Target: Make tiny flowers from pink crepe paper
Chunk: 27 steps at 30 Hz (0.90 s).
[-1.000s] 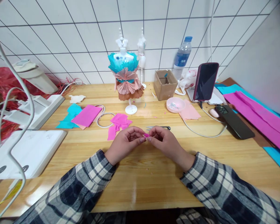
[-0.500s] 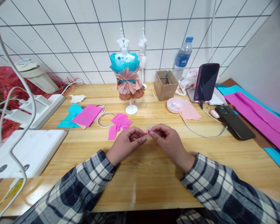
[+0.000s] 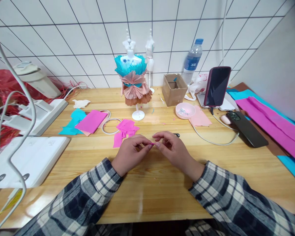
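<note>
Between the thumb and forefinger of my left hand (image 3: 131,152) is a small twisted bit of magenta crepe paper (image 3: 152,144). My right hand (image 3: 175,150) meets it from the other side, its thumb at the paper's end and its forefinger arched just above. Most of the paper is hidden by the fingers. Cut magenta pieces (image 3: 127,127) lie in a loose pile beyond my left hand. A dark loop (image 3: 177,135), perhaps a scissors handle, shows behind my right hand. Farther back stands a small dress form (image 3: 134,78) wearing teal, pink and brown paper ruffles.
A pink bowl (image 3: 185,110) of small beads and a cardboard box (image 3: 174,93) stand beyond my right hand. Phones (image 3: 247,129), a cable and long paper strips (image 3: 275,121) fill the right side. White power strips (image 3: 27,160) and folded magenta paper (image 3: 92,120) lie left.
My right forefinger has lifted a little from the magenta paper, while its thumb has moved left toward my left fingertips. The dark loop has come into sight behind my right hand.
</note>
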### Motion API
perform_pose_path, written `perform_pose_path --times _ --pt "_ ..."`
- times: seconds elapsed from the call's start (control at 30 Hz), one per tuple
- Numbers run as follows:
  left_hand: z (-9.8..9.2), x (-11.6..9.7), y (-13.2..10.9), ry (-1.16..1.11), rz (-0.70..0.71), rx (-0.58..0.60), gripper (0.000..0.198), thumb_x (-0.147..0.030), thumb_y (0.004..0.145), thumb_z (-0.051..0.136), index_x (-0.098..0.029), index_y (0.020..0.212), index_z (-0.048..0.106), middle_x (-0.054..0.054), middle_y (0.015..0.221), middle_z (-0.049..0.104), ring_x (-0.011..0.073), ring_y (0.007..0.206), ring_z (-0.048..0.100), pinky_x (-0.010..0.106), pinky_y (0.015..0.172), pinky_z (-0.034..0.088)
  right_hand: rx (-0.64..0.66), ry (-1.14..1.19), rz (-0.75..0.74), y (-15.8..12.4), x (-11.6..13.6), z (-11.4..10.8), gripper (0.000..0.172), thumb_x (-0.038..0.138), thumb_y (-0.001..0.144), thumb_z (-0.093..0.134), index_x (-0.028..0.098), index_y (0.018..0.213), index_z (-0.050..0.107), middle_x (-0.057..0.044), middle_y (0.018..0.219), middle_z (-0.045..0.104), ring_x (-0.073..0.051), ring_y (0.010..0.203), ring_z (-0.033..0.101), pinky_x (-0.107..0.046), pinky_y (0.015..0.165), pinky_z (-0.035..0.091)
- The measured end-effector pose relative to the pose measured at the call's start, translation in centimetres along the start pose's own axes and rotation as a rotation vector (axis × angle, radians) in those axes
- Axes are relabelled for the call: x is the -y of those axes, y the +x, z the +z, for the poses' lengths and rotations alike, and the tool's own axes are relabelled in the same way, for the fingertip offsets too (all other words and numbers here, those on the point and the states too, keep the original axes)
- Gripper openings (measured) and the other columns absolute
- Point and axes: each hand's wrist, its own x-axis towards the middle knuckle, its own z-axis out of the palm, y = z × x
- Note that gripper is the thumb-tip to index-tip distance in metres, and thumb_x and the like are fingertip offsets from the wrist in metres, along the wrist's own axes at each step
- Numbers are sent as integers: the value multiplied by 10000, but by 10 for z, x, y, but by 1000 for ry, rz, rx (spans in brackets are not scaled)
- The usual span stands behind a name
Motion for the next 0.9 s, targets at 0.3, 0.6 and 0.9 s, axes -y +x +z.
perform_pose_path --times 0.3,0.6,0.9 --pt "0 1 -2 155 98 57 103 -197 798 588 -181 770 686 21 754 685 140 706 603 259 660 445 30 -167 -120 1 3 -3 47 158 765 618 202 766 634 -11 793 629 -149 762 555 -282 702 418" --pt "4 -4 -1 -22 -85 69 115 -241 780 611 -154 757 683 31 739 673 137 679 606 243 631 469 92 28 99 1 3 1 69 221 778 581 189 835 604 32 658 527 -101 561 439 -234 533 356" --pt "3 -3 -2 28 -40 71 120 -255 779 615 -167 742 689 33 739 677 145 686 601 258 647 466 61 83 110 3 4 -2 59 237 767 603 182 744 605 -3 724 586 -119 630 467 -254 589 374"
